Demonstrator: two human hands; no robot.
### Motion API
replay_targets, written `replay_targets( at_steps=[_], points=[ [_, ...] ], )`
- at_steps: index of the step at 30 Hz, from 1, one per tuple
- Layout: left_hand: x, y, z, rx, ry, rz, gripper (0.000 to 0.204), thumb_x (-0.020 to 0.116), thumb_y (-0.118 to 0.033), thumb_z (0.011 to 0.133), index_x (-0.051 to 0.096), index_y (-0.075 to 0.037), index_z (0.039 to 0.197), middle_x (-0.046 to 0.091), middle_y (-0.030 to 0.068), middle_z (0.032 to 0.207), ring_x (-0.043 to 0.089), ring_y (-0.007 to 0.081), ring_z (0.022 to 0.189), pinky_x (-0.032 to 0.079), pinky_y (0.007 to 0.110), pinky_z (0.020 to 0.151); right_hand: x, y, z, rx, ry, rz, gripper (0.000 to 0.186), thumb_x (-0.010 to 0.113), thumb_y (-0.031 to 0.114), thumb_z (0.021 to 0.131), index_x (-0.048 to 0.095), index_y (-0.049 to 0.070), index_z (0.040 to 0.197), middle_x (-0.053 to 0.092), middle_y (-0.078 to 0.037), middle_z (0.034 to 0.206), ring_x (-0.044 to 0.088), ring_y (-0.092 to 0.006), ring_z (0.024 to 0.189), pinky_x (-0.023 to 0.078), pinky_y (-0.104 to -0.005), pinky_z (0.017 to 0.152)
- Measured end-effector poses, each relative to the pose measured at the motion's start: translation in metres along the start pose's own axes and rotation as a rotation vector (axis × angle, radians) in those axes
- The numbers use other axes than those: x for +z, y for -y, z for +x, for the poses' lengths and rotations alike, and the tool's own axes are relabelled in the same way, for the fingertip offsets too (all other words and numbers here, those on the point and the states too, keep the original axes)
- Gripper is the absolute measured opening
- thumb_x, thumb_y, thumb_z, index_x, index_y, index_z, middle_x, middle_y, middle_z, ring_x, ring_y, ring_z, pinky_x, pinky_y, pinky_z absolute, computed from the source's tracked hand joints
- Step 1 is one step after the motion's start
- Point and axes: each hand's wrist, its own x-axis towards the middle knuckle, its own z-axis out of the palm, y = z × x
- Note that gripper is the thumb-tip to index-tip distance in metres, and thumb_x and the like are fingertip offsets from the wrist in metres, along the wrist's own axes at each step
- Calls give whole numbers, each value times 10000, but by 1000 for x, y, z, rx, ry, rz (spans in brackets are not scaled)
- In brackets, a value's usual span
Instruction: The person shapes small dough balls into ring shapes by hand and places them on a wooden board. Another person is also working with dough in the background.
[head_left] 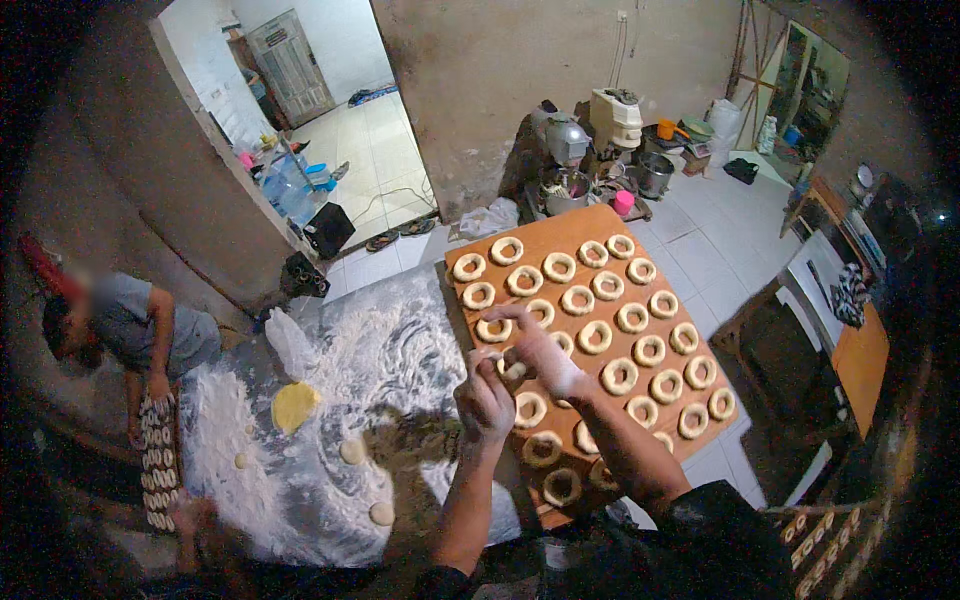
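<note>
Table [432, 300]: at nine o'clock from the hands, flour [345, 335] spread over it, presumably against sticking
Board [560, 226]: wooden, running eleven to six o'clock beside the table, seemingly for a short reach
Right hand [547, 362]: open, index extended, arched above the board
Left hand [487, 402]: at eight o'clock of the right, fingers curled; whether gripping cannot be told, digits overlapping
Slab [295, 406]: yellow, nine o'clock
Rings [619, 376]: dough, spaced probably to avoid touching
Near ring [512, 369]: between both hands, likely for two-handed control
Balls [352, 451]: toward eight o'clock
</note>
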Motion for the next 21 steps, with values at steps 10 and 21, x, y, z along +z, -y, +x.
replay_targets(
  at_steps=[10,21],
  points=[
    [138,-12,112,73,-124,-150,208,389,-184,1020,530,-30,1017,633,174,846,640,379,767,493,417,665,-138,-56,53,119,-168,625,332,514,318,970,406,126,1218,478,6,661,466,-107,519,419,-265,481],
    [195,-8,191,41,-50,-121,223,371,-229,1036,426,-16,1075,603,250,998,585,470,957,468,462,735,-202,-101,120,-113,-171,23,595,403,587,957,369,165,1375,459,-21,654,387,-136,489,351,-290,467]
  ],
)
